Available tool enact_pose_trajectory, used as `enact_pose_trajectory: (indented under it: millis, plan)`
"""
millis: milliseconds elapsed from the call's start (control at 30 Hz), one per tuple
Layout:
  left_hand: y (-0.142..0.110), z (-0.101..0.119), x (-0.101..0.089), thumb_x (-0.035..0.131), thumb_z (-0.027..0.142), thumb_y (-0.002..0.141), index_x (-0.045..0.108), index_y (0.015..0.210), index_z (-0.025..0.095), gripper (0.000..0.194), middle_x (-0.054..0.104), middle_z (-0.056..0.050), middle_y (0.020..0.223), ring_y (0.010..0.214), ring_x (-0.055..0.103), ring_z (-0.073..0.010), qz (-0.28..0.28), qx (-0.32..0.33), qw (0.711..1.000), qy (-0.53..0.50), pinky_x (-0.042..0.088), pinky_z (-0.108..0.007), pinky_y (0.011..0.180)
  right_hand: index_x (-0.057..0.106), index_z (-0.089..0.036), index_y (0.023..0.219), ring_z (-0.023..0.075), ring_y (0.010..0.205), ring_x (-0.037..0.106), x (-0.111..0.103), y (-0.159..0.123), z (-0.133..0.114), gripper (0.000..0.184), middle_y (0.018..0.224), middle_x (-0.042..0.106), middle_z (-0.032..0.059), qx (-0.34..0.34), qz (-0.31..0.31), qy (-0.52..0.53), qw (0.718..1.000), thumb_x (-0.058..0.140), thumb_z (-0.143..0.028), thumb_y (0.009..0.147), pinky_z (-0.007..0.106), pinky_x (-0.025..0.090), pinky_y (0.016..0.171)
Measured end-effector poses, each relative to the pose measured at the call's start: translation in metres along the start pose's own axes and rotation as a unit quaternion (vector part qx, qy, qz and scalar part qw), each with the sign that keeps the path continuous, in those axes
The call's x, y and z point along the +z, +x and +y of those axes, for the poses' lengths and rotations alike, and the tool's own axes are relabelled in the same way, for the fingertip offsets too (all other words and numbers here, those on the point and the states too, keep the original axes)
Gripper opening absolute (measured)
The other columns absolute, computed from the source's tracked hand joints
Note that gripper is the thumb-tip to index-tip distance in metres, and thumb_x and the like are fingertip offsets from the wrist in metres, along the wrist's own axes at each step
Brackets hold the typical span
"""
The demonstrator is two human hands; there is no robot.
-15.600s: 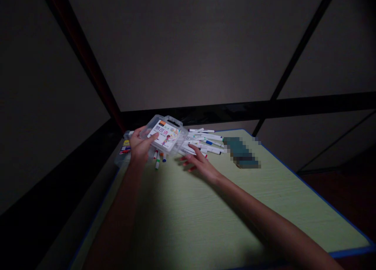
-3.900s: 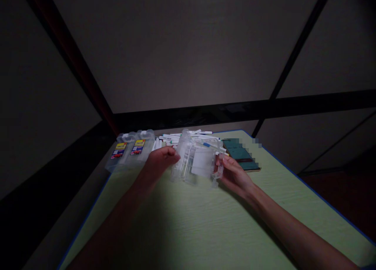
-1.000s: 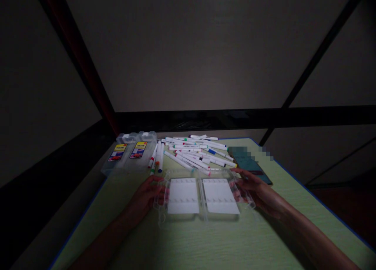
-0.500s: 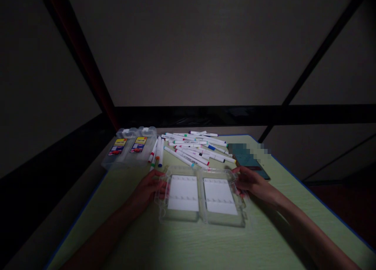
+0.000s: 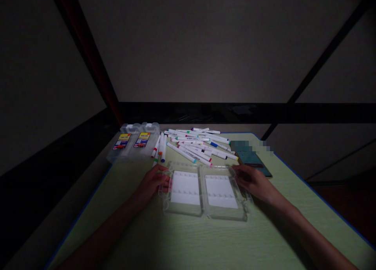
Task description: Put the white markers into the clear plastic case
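Observation:
A clear plastic case [image 5: 202,211] lies spread open in front of me, its two halves side by side with a hinge line between them. Each half shows a white panel [image 5: 185,188] with faint rows of marks. My left hand [image 5: 152,182] is closed on the left edge of the case, some fingers showing through the plastic. At the opposite edge, my right hand [image 5: 255,182] grips the case with its fingers curled round the side; the fingertips are partly hidden. Just beyond the case lie several loose white markers [image 5: 195,152] with coloured ends, in a heap.
Two clear plastic boxes with yellow and blue labels [image 5: 142,140] stand at the back left of the pale green table [image 5: 188,242]. A phone [image 5: 254,164] lies right of the markers, partly pixelated. A dark panelled wall [image 5: 199,46] rises behind the table.
The view has shifted slightly, so everything sits a little higher and to the right. Both hands stay on the open case, with only a slight change in the right fingers.

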State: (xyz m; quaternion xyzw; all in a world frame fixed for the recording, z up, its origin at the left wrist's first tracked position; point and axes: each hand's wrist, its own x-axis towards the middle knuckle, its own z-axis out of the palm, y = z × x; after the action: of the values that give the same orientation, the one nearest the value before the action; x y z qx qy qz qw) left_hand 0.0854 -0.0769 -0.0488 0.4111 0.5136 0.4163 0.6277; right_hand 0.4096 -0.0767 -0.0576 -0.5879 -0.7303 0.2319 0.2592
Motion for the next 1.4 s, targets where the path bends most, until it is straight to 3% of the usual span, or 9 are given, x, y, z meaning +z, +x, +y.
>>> enact_pose_trajectory:
  millis: [133, 233, 367, 533, 767, 900, 1067, 1233, 1400]
  plan:
    - [0.002, -0.006, 0.001, 0.061, 0.031, 0.057, 0.043, 0.082, 0.017, 0.034, 0.058, 0.002, 0.061, 0.054, 0.056, -0.0133, 0.023, 0.042, 0.998, 0.039, 0.045, -0.025, 0.051, 0.06, -0.01, 0.102, 0.0232, 0.081, 0.058, 0.004, -0.002, -0.003, 0.036, 0.093, 0.06, 0.0124, -0.02, 0.031, -0.05, 0.998, 0.046, -0.022, 0.071, 0.034, 0.045, 0.075]
    - [0.001, -0.011, 0.002, 0.053, 0.034, 0.065, 0.048, 0.081, 0.016, 0.025, 0.051, 0.004, 0.058, 0.048, 0.048, -0.0097, 0.049, 0.121, 0.982, 0.134, 0.037, -0.021, 0.047, 0.061, -0.011, 0.103, 0.023, 0.082, 0.056, 0.007, -0.003, -0.002, 0.036, 0.092, 0.056, 0.0121, -0.044, 0.046, -0.079, 0.995, 0.045, -0.02, 0.072, 0.035, 0.044, 0.077]
    - [-0.005, -0.012, 0.002, 0.047, 0.028, 0.072, 0.055, 0.083, 0.015, 0.019, 0.043, 0.004, 0.056, 0.052, 0.041, -0.0097, 0.11, 0.198, 0.923, 0.312, 0.032, -0.021, 0.051, 0.059, -0.014, 0.107, 0.0219, 0.081, 0.054, 0.011, -0.005, 0.001, 0.036, 0.09, 0.05, 0.0105, -0.056, 0.059, -0.104, 0.991, 0.043, -0.018, 0.075, 0.037, 0.045, 0.078]
    - [-0.008, -0.012, 0.002, 0.04, 0.025, 0.077, 0.053, 0.081, 0.016, 0.017, 0.051, -0.002, 0.072, 0.068, 0.048, -0.0154, 0.12, 0.246, 0.854, 0.442, 0.039, -0.027, 0.065, 0.054, -0.017, 0.115, 0.0216, 0.08, 0.054, 0.016, -0.005, 0.002, 0.039, 0.089, 0.049, 0.0098, -0.068, 0.052, -0.117, 0.989, 0.04, -0.017, 0.079, 0.038, 0.045, 0.078]
    - [-0.006, -0.019, -0.002, 0.036, 0.018, 0.08, 0.051, 0.087, 0.014, 0.018, 0.052, -0.009, 0.09, 0.09, 0.047, -0.0205, 0.103, 0.282, 0.806, 0.51, 0.038, -0.036, 0.084, 0.049, -0.014, 0.121, 0.022, 0.081, 0.055, 0.017, -0.004, 0.004, 0.042, 0.094, 0.049, 0.0113, -0.064, 0.036, -0.134, 0.988, 0.037, -0.017, 0.08, 0.037, 0.045, 0.078]
    - [-0.006, -0.022, -0.003, 0.036, 0.017, 0.079, 0.052, 0.088, 0.014, 0.018, 0.051, -0.008, 0.091, 0.093, 0.045, -0.0208, 0.102, 0.289, 0.792, 0.528, 0.037, -0.037, 0.086, 0.048, -0.014, 0.121, 0.0221, 0.081, 0.056, 0.017, -0.005, 0.003, 0.043, 0.096, 0.05, 0.0118, -0.06, 0.032, -0.152, 0.986, 0.036, -0.017, 0.08, 0.036, 0.045, 0.077]
    - [-0.008, -0.02, -0.002, 0.039, 0.02, 0.079, 0.05, 0.1, 0.014, 0.024, 0.051, -0.01, 0.099, 0.095, 0.045, -0.0209, 0.115, 0.3, 0.801, 0.506, 0.038, -0.038, 0.087, 0.048, -0.017, 0.122, 0.0224, 0.084, 0.057, 0.011, -0.006, 0.0, 0.046, 0.098, 0.052, 0.0105, -0.061, 0.038, -0.167, 0.983, 0.042, -0.016, 0.076, 0.035, 0.045, 0.078]
    - [-0.012, -0.017, -0.001, 0.037, 0.024, 0.081, 0.048, 0.112, 0.016, 0.034, 0.049, -0.01, 0.117, 0.113, 0.04, -0.0219, 0.059, 0.346, 0.787, 0.508, 0.03, -0.04, 0.099, 0.053, -0.016, 0.116, 0.025, 0.089, 0.056, 0.004, -0.009, -0.009, 0.044, 0.101, 0.053, 0.0109, -0.048, 0.056, -0.187, 0.98, 0.046, -0.019, 0.072, 0.036, 0.045, 0.078]
    - [-0.014, -0.014, 0.001, 0.039, 0.026, 0.081, 0.048, 0.119, 0.017, 0.04, 0.044, -0.01, 0.129, 0.121, 0.036, -0.0227, 0.007, 0.335, 0.778, 0.532, 0.026, -0.041, 0.103, 0.053, -0.018, 0.115, 0.0249, 0.1, 0.052, 0.004, -0.011, -0.015, 0.04, 0.106, 0.053, 0.0098, -0.079, 0.065, -0.157, 0.982, 0.043, -0.02, 0.077, 0.038, 0.043, 0.087]
